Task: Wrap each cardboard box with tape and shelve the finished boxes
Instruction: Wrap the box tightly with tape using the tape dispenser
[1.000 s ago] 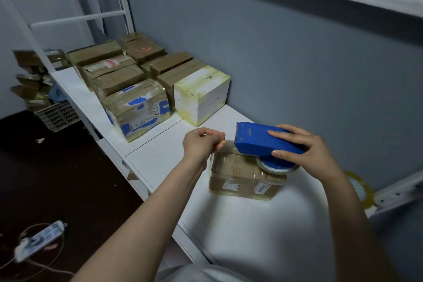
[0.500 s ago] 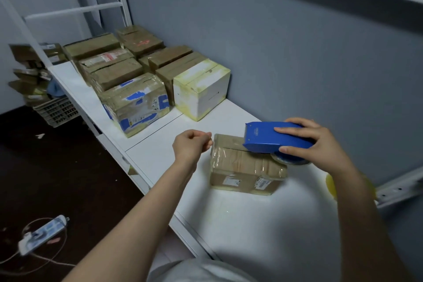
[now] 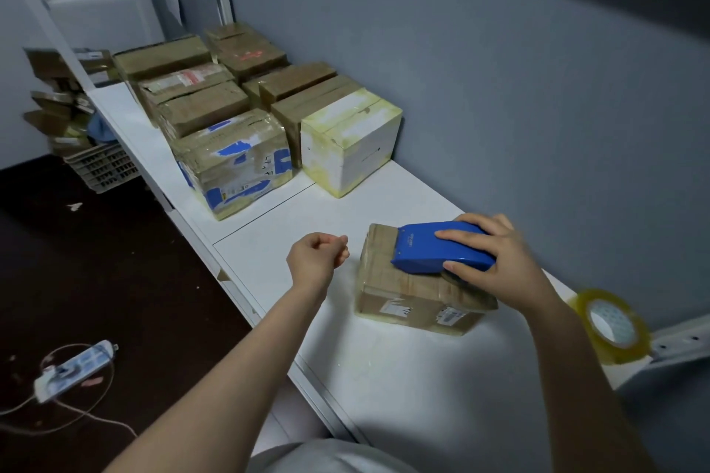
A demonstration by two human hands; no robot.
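Gripping dispenser point(image 3: 434, 246) with right hand point(image 3: 499, 265), fingers and thumb curled round it, resting on top of box point(image 3: 399, 296) on shelf point(image 3: 384, 376). Hovering just left of box with left hand point(image 3: 315, 261), fingers curled, nothing seen in it. Farther along, against wall, taped boxes point(image 3: 230, 161) in rows; at far right, tape roll point(image 3: 611, 326)
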